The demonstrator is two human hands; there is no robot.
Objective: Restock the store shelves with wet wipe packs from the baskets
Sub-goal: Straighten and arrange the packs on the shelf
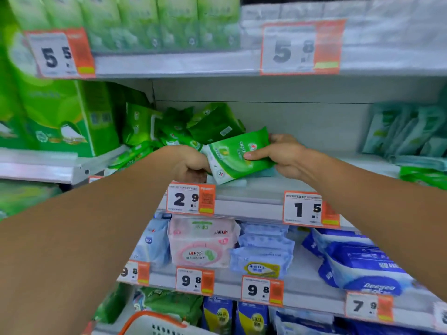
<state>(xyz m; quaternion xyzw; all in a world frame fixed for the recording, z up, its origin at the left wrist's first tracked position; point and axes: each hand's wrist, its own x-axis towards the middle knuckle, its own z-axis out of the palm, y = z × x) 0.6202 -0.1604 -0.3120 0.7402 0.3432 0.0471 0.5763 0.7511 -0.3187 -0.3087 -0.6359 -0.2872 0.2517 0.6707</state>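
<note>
On the middle shelf (254,187): green pack (235,155), held tilted just above the board, beside a loose heap of packs (193,126).
Right hand (285,155): pinches the pack's right end, thumb on its face.
Left hand (191,163): curled on the left end.
Handling: likely light, soft, slick film; best gripped at the ends.
Basket (150,321): rim only; contents hidden.
</note>
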